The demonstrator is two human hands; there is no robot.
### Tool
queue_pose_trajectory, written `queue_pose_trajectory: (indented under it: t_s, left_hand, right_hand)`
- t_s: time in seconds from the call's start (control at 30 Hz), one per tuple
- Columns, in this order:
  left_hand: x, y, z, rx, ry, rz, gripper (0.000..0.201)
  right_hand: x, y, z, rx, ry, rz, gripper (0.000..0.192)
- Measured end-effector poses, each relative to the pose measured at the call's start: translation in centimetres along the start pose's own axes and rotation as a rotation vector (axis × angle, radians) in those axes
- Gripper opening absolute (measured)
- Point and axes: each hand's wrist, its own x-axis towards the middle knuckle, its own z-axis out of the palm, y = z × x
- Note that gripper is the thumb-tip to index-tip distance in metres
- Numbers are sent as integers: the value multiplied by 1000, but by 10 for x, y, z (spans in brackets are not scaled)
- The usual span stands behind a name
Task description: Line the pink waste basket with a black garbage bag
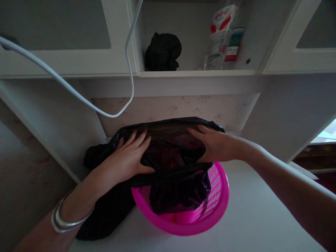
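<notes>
A black plastic bag hangs partly inside a pink basket, its mouth spread wide above the rim. Inside the left end of that mouth is my left hand, fingers apart against the plastic. My right hand reaches into the right end, fingers stretched out and the thumb side uppermost. Both hands hold the opening apart from within rather than gripping it. The basket's far side is hidden by the bag. Deep in the bag the contents are too dark to make out.
Dark cloth or bag material lies left of the basket on the white surface. A white cable loops down at upper left. On the shelf above sit a black bundle, a clear plastic bottle and a green-and-red container.
</notes>
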Motion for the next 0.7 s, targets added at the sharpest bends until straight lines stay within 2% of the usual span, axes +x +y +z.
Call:
queue_pose_trajectory:
  t_s: [0.07,0.13,0.17,0.23,0.33,0.4,0.5,0.63,0.7]
  left_hand:
    - [-3,14,-3,-4,163,83,76]
    - [-3,29,-7,-70,267,191,45]
    - [-1,36,-9,-131,269,245,35]
    - [6,45,-11,-255,196,330,27]
    - [20,47,-6,-334,9,385,29]
    - [28,42,1,-330,-72,366,33]
    - [33,33,11,-307,-86,317,35]
    - [29,27,8,-319,-103,287,24]
    - [27,25,3,-291,-43,254,39]
  right_hand:
    - [-1,-8,-7,-66,-36,48,102]
    - [-1,-23,-12,-84,5,63,69]
    - [0,-31,-13,-46,46,33,50]
    - [4,-46,-9,91,81,-122,29]
    - [18,-54,2,238,-40,-382,25]
    - [27,-49,11,245,-117,-419,29]
    - [31,-35,20,221,-56,-361,40]
    - [25,-17,25,153,68,-162,82]
    - [24,-8,27,146,87,-55,100]
